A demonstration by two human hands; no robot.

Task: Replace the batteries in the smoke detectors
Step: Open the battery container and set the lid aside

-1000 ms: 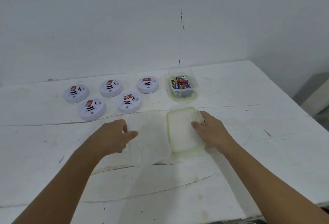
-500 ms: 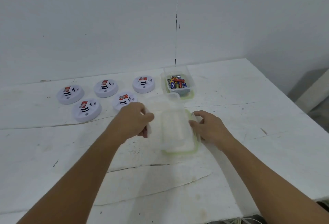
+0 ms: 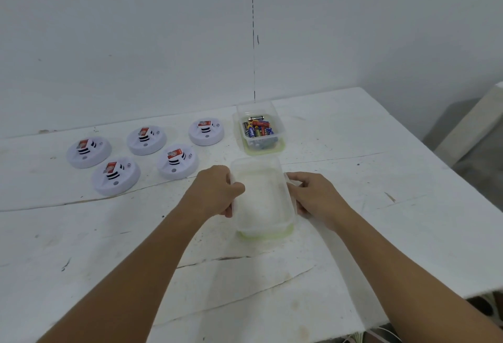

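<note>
Fingers (image 3: pixel 292 179) of both hands curl round the empty container (image 3: pixel 262 195); beyond them, five smoke detectors (image 3: pixel 177 161) lie unopened, batteries (image 3: pixel 257 128) untouched.

A single head-worn camera looks forward and down from above the near edge of the white surface (image 3: pixel 381 179), facing the wall (image 3: pixel 136 29) behind it. The wide lens bends the surface's edges. Both forearms enter from the bottom of the frame and meet close to the lens, near the middle. The wall fills the upper third; beyond the surface's right edge, floor shows.
</note>
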